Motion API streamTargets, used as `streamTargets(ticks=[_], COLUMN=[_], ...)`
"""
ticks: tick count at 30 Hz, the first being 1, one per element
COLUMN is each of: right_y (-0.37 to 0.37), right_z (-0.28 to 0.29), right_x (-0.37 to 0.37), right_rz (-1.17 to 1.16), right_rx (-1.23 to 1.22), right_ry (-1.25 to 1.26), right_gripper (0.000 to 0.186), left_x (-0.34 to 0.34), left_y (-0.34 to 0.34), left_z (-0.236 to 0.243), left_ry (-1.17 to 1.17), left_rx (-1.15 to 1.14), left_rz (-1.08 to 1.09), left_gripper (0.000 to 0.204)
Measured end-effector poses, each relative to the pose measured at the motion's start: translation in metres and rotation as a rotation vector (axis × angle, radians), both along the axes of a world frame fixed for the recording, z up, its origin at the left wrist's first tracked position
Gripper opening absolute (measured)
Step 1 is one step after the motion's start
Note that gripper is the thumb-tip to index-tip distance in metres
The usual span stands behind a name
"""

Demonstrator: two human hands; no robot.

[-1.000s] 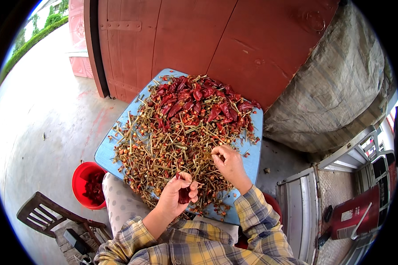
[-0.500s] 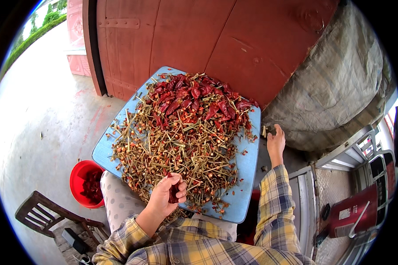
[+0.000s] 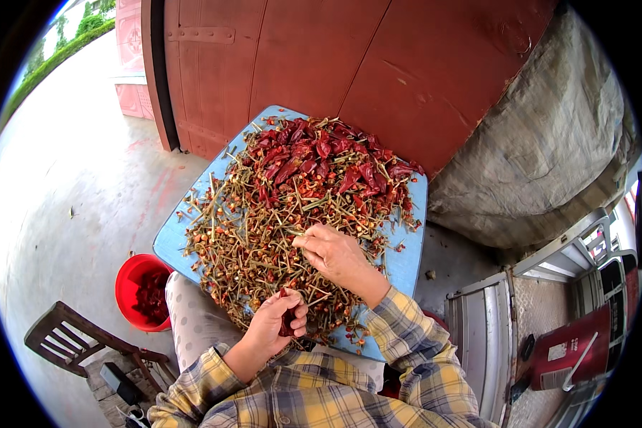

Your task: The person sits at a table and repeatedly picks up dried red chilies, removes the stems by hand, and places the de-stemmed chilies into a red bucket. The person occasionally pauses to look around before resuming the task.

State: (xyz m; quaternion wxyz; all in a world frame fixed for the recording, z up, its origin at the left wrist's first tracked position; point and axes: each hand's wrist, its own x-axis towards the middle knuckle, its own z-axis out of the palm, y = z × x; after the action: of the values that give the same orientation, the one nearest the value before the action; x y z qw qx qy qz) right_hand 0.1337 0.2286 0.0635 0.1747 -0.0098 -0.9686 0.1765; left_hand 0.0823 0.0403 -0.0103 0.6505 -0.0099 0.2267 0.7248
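My left hand (image 3: 271, 324) is curled around dark red dried chilli peppers (image 3: 287, 322) at the near edge of the blue tabletop (image 3: 399, 264). Over the middle of the heap of dried stems and chilli caps (image 3: 257, 214) hovers my right hand (image 3: 339, 258), its fingers bent together. Whether anything sits between those fingertips is hidden against the stems. Beyond both hands, glossy red chilli pods (image 3: 321, 148) lie across the far part of the heap.
A red bucket (image 3: 127, 285) holding red chillies stands on the floor at the left, near a dark wooden chair (image 3: 85, 346). Behind the table is a red wooden door (image 3: 299, 57). Grey sheeting (image 3: 535, 150) bulges at the right, above a metal frame (image 3: 478, 314).
My right hand has swung in from beyond the table's right edge to over the middle of the heap, its fingers closing. My left hand stays near the front edge with its chillies.
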Motion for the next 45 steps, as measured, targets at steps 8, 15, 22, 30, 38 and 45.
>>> streamTargets(ticks=[8,15,22,30,38,45], right_y=[-0.001,0.021,0.069,0.085,0.096,0.066], right_z=[-0.034,-0.017,-0.017,-0.032,-0.028,-0.007], right_x=[-0.022,-0.002,0.021,0.027,0.047,0.023], right_rz=[-0.081,-0.256,-0.337,-0.502,-0.643,-0.368], right_rx=[0.067,0.040,0.101,0.089,0.125,-0.029], right_ry=[-0.201,-0.154,-0.084,-0.123,-0.158,-0.169], right_gripper=[0.007,0.012,0.031,0.013,0.009,0.033], left_x=[-0.003,0.002,0.010,0.007,0.003,0.001], left_y=[-0.006,-0.005,-0.006,-0.006,-0.002,0.003], left_z=[0.000,-0.006,-0.011,-0.010,-0.015,-0.013], left_ry=[-0.009,0.023,0.036,0.033,0.039,0.069], left_rx=[-0.027,-0.028,-0.050,-0.038,-0.023,-0.010], left_rz=[0.035,0.024,-0.009,-0.013,-0.028,-0.026], left_gripper=[0.012,0.012,0.011,0.010,0.009,0.008])
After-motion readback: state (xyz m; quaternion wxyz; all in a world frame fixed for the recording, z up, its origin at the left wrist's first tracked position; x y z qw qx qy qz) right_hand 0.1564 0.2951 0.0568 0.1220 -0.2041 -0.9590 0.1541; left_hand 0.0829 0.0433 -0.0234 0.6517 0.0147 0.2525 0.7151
